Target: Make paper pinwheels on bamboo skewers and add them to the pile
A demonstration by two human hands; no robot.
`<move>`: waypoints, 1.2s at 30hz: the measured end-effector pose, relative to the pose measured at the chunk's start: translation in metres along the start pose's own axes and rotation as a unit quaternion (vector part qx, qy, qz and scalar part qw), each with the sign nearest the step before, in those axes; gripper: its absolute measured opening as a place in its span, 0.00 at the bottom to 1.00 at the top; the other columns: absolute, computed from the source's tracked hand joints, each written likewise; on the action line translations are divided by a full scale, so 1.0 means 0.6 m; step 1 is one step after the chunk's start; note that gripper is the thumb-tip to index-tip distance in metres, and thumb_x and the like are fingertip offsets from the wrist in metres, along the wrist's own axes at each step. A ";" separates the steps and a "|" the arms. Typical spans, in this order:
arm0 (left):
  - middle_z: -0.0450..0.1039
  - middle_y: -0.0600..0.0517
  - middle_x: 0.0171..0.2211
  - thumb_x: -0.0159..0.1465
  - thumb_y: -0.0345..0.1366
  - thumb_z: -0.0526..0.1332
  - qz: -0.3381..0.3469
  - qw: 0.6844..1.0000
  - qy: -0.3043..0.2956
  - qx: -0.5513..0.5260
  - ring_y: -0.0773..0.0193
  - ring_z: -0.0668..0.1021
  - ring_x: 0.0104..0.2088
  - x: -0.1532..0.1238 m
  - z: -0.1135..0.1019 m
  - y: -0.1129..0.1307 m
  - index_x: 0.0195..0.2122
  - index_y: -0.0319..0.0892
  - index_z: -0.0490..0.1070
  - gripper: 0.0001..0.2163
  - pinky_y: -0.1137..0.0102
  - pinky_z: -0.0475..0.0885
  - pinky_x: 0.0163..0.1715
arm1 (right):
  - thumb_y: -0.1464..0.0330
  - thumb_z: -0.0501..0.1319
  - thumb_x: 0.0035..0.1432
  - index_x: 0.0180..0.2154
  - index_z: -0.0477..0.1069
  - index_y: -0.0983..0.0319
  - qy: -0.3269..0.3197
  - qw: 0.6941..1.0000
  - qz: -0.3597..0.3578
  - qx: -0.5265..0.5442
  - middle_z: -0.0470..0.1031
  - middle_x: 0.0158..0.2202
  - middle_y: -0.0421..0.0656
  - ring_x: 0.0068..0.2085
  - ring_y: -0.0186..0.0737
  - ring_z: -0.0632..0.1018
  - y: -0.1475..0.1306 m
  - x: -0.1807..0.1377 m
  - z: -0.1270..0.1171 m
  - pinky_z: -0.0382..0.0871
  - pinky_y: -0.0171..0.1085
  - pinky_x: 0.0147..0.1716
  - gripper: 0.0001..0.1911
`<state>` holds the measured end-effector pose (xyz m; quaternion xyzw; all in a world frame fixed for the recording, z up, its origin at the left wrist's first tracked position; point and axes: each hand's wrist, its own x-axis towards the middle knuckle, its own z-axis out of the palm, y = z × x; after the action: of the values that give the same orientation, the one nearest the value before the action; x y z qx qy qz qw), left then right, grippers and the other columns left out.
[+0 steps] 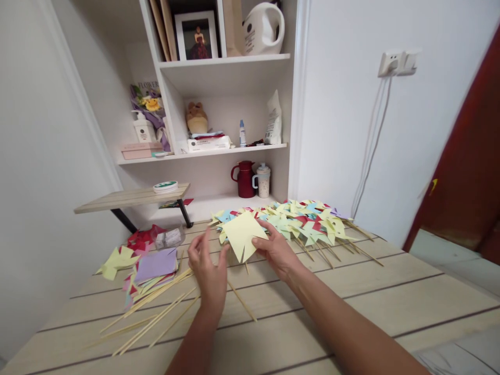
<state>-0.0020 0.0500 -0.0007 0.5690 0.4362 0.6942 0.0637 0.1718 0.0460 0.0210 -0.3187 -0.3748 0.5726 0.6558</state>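
Observation:
My right hand (275, 249) pinches a yellow paper pinwheel (242, 232) by its right edge, holding it just above the wooden table (351, 312). My left hand (207, 265) hovers beside the pinwheel's lower left corner, fingers curled and slightly apart, with nothing visibly in it. A thin wooden stick (241, 301) lies on the table under the hands. Behind the pinwheel lies a pile of finished pinwheels (304, 219) in yellow, blue and red, their sticks pointing right.
Several loose wooden sticks (156, 312) lie at the left front. A stack of cut coloured paper squares (150, 268) and a clear plastic box (170, 237) sit at the left. A small raised shelf (128, 199) and a white bookcase (226, 104) stand behind the table.

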 end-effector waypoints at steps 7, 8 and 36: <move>0.75 0.40 0.52 0.67 0.54 0.54 -0.387 0.856 -0.082 -0.334 0.56 0.76 0.52 0.013 -0.004 -0.025 0.43 0.39 0.78 0.23 0.61 0.64 0.58 | 0.68 0.74 0.40 0.55 0.64 0.57 0.002 0.999 -0.053 -0.005 0.80 0.35 0.40 0.35 0.41 0.80 0.000 -0.003 0.008 0.75 0.41 0.40 0.39; 0.74 0.40 0.54 0.67 0.55 0.54 -0.390 0.840 -0.089 -0.367 0.56 0.75 0.54 0.014 -0.004 -0.022 0.44 0.40 0.78 0.24 0.62 0.63 0.59 | 0.68 0.73 0.41 0.55 0.64 0.57 0.004 0.998 -0.053 -0.028 0.80 0.34 0.40 0.34 0.41 0.80 0.001 -0.004 0.008 0.75 0.41 0.38 0.38; 0.71 0.43 0.59 0.68 0.38 0.57 -0.405 0.694 -0.204 -0.558 0.52 0.70 0.62 0.004 -0.007 0.038 0.62 0.40 0.66 0.21 0.57 0.65 0.61 | 0.71 0.63 0.59 0.45 0.77 0.51 -0.030 0.703 -0.442 -0.556 0.69 0.53 0.46 0.54 0.52 0.70 0.020 -0.027 0.007 0.62 0.52 0.52 0.13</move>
<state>0.0028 0.0350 0.0169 0.3243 0.1331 0.5837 0.7324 0.1607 0.0314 0.0109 -0.4063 -0.7424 -0.0864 0.5256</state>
